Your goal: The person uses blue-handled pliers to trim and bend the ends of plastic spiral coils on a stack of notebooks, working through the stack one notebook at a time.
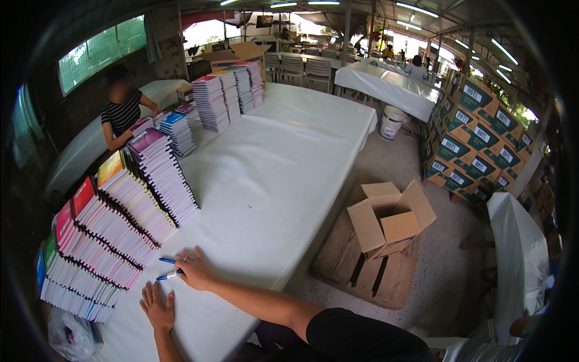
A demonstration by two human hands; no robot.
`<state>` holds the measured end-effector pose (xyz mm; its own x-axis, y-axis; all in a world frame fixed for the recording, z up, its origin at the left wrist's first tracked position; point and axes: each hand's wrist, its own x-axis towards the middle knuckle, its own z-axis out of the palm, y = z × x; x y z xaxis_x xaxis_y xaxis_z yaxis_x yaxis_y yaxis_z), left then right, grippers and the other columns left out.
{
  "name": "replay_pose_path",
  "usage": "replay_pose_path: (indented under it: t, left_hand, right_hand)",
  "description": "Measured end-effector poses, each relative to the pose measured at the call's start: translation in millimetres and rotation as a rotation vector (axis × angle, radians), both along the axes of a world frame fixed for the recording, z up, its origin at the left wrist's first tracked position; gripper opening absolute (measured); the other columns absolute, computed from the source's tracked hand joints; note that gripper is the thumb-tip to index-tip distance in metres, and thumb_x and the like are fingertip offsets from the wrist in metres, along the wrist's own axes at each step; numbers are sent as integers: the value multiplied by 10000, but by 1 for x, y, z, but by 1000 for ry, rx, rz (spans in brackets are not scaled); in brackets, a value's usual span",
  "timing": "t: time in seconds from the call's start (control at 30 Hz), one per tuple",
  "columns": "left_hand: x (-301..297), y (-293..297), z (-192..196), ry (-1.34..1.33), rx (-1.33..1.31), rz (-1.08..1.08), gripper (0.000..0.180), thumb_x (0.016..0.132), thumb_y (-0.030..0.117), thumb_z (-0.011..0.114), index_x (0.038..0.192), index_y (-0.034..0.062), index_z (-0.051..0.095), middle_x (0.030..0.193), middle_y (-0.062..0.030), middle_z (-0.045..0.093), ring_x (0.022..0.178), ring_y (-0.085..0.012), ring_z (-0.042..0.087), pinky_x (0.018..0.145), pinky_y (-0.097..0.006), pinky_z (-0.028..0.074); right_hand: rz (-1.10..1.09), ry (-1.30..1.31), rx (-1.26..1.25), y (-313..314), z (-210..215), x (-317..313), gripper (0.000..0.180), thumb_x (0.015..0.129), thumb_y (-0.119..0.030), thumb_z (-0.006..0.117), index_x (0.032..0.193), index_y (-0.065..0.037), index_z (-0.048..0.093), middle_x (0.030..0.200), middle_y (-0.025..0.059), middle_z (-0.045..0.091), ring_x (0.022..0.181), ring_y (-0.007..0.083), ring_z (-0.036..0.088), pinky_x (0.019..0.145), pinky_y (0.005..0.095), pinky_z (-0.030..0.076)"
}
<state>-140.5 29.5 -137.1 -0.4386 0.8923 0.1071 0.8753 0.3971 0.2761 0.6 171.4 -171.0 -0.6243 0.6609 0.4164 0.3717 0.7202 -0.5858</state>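
Note:
My right hand [195,270] rests palm down on the white-covered table [265,163], fingers spread. A blue and white pen [169,275] lies by its thumb, and a second slim blue thing [167,260], likely a pen, reaches out from its fingertips; the hand hides part of both. Near the table's front left, my left hand [158,308] lies flat and open, holding nothing. Just beyond it on the left rise tall stacks of spiral-bound notebooks [129,211] with red, yellow, purple and green covers.
Across the table's left side, a person [123,114] in a striped shirt handles notebooks. More notebook stacks [217,99] stand farther back. On the right, an open carton [389,220] sits on a wooden pallet [338,265]. Piled boxes [476,139] and a white bucket [392,123] stand beyond.

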Motion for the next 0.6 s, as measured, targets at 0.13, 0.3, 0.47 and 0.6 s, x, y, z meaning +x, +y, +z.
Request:
replay_pose_path:
  t: [0.13,0.3,0.47,0.6]
  left_hand:
    - [0,1,-1,0,4,-8,651,886,487,507,1386,87,388,1478,-175,295,1382,-374,208,1109,-550,116]
    - [-3,-1,-2,6,8,-7,645,886,479,513,1385,88,391,1476,-173,297,1381,-372,210,1110,-548,120]
    - [-2,-1,-2,5,12,-5,638,886,472,519,1382,90,395,1477,-170,299,1381,-371,211,1109,-548,123]
    - [-1,-1,0,-3,14,-6,637,885,474,519,1380,92,397,1476,-168,301,1381,-371,211,1110,-547,124]
  right_hand:
    - [-11,-2,-4,0,1,2,171,838,-174,622,980,-109,552,1261,105,537,1292,302,382,1075,565,178]
    - [-9,-13,-22,-3,6,3,162,840,-170,615,979,-103,565,1268,104,536,1305,296,378,1086,552,172]
    - [-13,-17,-25,-3,7,3,160,839,-172,616,974,-103,563,1258,101,538,1305,297,377,1088,553,169]
    - [-8,-11,-28,-2,6,4,164,837,-173,617,975,-103,562,1263,102,539,1305,298,377,1091,556,167]
